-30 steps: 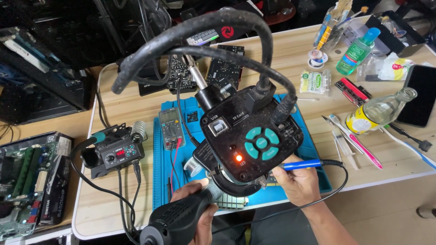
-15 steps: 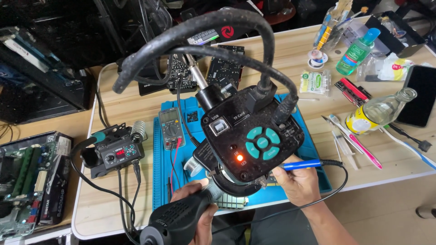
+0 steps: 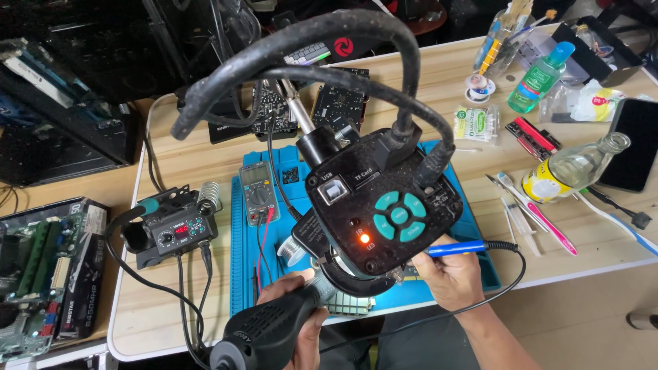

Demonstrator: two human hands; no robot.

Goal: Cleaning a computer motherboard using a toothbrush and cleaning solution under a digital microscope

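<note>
My left hand [image 3: 296,301] grips a black hot-air gun handle [image 3: 271,332], its nozzle pointing under the black digital microscope head [image 3: 384,205]. My right hand [image 3: 451,277] holds a blue-handled soldering iron [image 3: 458,248] whose tip goes under the same microscope. The microscope has teal buttons, a lit orange lamp and two thick black hoses [image 3: 301,51] arching over it. A green circuit board [image 3: 351,305] peeks out beneath it on the blue work mat [image 3: 241,267]; the spot being worked on is hidden.
A soldering station [image 3: 171,229] and a multimeter [image 3: 259,193] sit left of the mat. Right of it lie a glass bottle [image 3: 572,168], tweezers and toothbrushes [image 3: 541,219], a green bottle [image 3: 538,75] and a phone [image 3: 634,140]. Circuit boards [image 3: 31,274] lie at far left.
</note>
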